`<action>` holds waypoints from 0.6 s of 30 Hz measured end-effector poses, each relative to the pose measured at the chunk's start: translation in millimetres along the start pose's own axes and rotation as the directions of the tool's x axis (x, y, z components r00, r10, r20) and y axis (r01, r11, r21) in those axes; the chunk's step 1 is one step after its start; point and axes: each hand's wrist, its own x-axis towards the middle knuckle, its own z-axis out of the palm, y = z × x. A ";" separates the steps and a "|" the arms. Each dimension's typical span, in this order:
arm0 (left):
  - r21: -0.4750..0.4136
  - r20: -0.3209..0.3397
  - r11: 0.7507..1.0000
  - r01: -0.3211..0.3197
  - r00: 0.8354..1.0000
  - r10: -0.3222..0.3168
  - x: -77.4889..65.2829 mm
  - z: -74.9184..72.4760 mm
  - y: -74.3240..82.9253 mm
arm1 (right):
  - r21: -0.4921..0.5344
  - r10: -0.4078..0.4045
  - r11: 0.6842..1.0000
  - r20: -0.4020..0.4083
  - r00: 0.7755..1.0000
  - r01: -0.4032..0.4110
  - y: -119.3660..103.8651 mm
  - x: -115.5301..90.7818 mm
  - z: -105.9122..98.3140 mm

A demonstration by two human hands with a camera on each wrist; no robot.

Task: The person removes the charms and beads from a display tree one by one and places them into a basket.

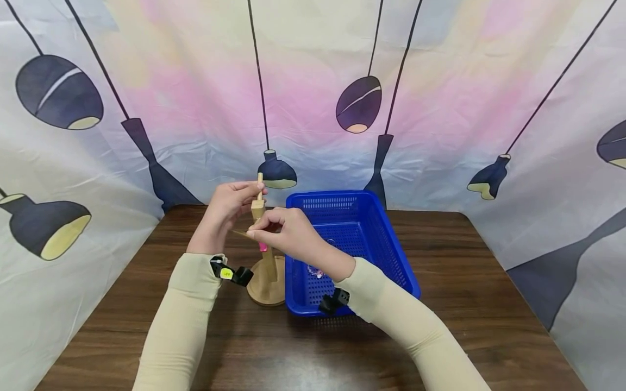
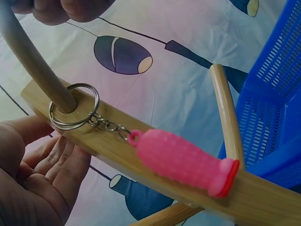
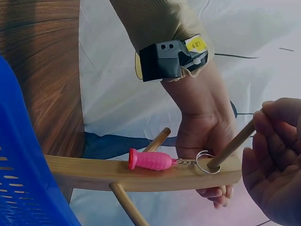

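A wooden stand [image 1: 266,266] with a round base and several pegs stands left of the basket. From one upper peg [image 3: 235,143] hangs a pink keychain [image 2: 181,160], its metal split ring [image 2: 74,106] looped around the peg's base. My right hand [image 1: 293,233] pinches the free end of that peg between thumb and forefinger. Behind the top of the post, my left hand [image 1: 227,206] holds another peg [image 1: 260,187] on the far side. The post partly hides the left fingers in both wrist views.
A blue plastic basket [image 1: 398,250] sits right of the stand, with small beaded items [image 1: 315,271] inside. Both are on a dark wooden table [image 1: 455,304]. A cloth backdrop [image 1: 313,81] printed with lamps hangs behind.
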 end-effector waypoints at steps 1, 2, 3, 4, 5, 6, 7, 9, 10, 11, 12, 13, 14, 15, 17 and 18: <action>-0.004 -0.001 1.000 -0.001 1.000 0.001 0.2 0.2 -0.1 | 0.002 0.003 1.000 -0.002 1.000 -0.003 -0.4 -0.3 -0.1; -0.004 0.001 1.000 -0.001 1.000 0.001 0.2 0.4 -0.1 | 0.004 0.006 1.000 -0.003 1.000 -0.006 -0.8 -0.5 -0.2; -0.005 0.001 1.000 -0.001 1.000 0.001 0.1 0.3 -0.1 | 0.007 0.010 1.000 -0.002 1.000 -0.010 -0.8 -0.9 -0.4; 0.000 0.005 1.000 -0.001 1.000 0.001 0.2 -0.2 -0.1 | 0.005 0.012 1.000 -0.001 1.000 -0.012 -0.9 -1.1 -0.5; 0.005 0.005 1.000 0.001 1.000 -0.001 0.2 -0.8 0.1 | 0.010 0.016 1.000 -0.001 1.000 -0.016 -1.2 -1.2 -0.5; 0.018 0.007 1.000 0.001 1.000 -0.001 0.0 -2.4 -0.2 | 0.018 0.023 1.000 0.000 1.000 -0.023 -1.3 -1.3 -0.1; 0.033 0.011 0.999 0.001 1.000 -0.001 -0.7 -3.7 -0.1 | 0.019 0.027 0.999 -0.001 1.000 -0.027 -1.4 -1.5 0.2; 0.061 0.020 0.998 -0.007 1.000 0.006 -2.6 -7.8 0.4 | 0.019 0.035 0.999 -0.004 0.999 -0.035 -1.8 -1.9 0.8; 0.062 0.025 0.998 -0.016 1.000 0.015 -4.0 -10.3 0.8 | 0.016 0.037 0.999 -0.007 0.999 -0.037 -2.5 -2.0 0.8; 0.060 0.027 0.998 -0.033 0.999 0.031 -5.6 -13.3 0.6 | 0.014 0.039 0.999 -0.009 0.999 -0.039 -3.2 -2.2 0.9; 0.058 0.026 0.997 -0.057 0.998 0.056 -7.8 -16.3 0.4 | 0.010 0.038 0.999 -0.012 0.999 -0.038 -3.7 -2.3 1.0; 0.046 0.016 0.995 -0.083 0.996 0.083 -10.5 -19.1 -0.3 | 0.005 0.037 0.999 -0.013 0.999 -0.037 -4.2 -2.4 1.0; 0.025 0.002 0.993 -0.113 0.994 0.113 -13.3 -22.0 -1.8 | 0.002 0.038 0.999 -0.015 0.999 -0.038 -4.8 -2.5 1.0; -0.010 -0.022 0.989 -0.147 0.989 0.147 -16.6 -24.4 -4.0 | -0.001 0.038 0.999 -0.016 0.999 -0.038 -5.3 -2.7 0.9; -0.060 -0.089 0.974 -0.220 0.973 0.214 -23.0 -27.8 -11.5 | -0.001 0.043 0.999 -0.017 0.999 -0.043 -5.9 -3.0 0.9; -0.102 -0.136 0.963 -0.249 0.962 0.235 -26.3 -28.2 -16.1 | 0.004 0.047 0.999 -0.017 0.999 -0.047 -5.9 -3.0 0.9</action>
